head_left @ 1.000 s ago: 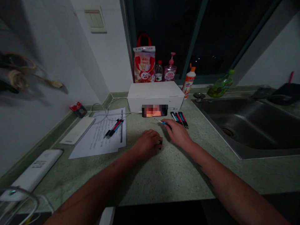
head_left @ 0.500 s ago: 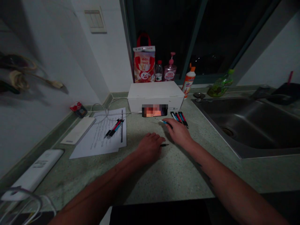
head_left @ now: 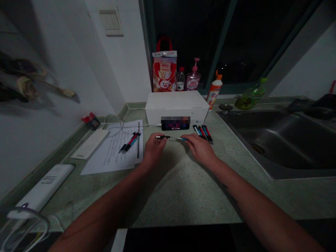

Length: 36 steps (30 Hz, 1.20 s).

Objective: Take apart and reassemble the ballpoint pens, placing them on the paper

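My left hand [head_left: 154, 148] pinches a short black pen barrel [head_left: 162, 137] that points right. My right hand [head_left: 198, 146] is closed around a blue pen body [head_left: 184, 139], and a thin pale refill [head_left: 175, 138] sticks out of it to the left. The refill's end meets or nearly meets the black barrel; I cannot tell if it has entered. Just behind the hands, a phone [head_left: 175, 125] leans on a white box [head_left: 177, 101]. Several pens [head_left: 203, 133] lie beside my right hand. More pens [head_left: 129, 142] rest on printed paper [head_left: 112, 154] to the left.
A metal sink [head_left: 283, 140] is set into the counter at right. Bottles [head_left: 193, 80] and a red-white bag [head_left: 165, 73] stand behind the box. At left lie a white flat box [head_left: 90, 143], a power strip [head_left: 43, 190] and cables [head_left: 123, 122].
My left hand has picked up the black barrel from the counter and moved forward and left, bringing it level with the refill. My right hand stays nearly in place. The phone's picture has changed.
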{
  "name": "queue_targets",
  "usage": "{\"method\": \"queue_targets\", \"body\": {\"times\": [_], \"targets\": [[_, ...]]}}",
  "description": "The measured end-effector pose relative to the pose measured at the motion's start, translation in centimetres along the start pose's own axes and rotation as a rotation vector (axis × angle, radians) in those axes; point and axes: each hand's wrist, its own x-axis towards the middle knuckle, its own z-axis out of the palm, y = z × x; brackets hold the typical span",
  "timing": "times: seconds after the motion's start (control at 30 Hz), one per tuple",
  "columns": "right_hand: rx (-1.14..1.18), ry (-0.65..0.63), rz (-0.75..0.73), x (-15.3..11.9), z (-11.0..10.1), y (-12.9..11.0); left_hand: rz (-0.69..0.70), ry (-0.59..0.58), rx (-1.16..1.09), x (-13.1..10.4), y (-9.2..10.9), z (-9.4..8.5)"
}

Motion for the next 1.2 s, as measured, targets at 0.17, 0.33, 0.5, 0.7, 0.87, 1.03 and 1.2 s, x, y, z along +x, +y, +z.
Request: {"method": "queue_targets", "body": {"times": [0.17,0.33,0.5,0.7,0.87,1.03,1.2], "targets": [[-0.011,0.014,-0.009,0.0,0.1,0.2,-0.047,0.015,-0.049,0.1,-0.3,0.2],[-0.016,-0.023,-0.035,0.0,0.0,0.1,-0.074,-0.027,-0.046,0.1,-0.2,0.2],[0.026,-0.040,-0.061,0.0,-0.2,-0.1,-0.063,-0.113,0.036,-0.2,0.1,0.2],[0.088,-0.044,-0.137,0.0,0.2,-0.1,-0.059,-0.285,0.180,-0.6,-0.1,0.2],[0.096,-0.027,-0.094,0.1,0.5,0.0,-0.047,-0.311,0.237,-0.4,-0.4,0.0],[0.117,-0.048,-0.096,0.1,0.3,-0.1,0.016,-0.273,0.185,-0.3,-0.6,0.0],[0.127,-0.052,-0.095,0.0,0.2,-0.3,0.018,-0.285,0.130,-0.3,-1.1,0.1]]}}
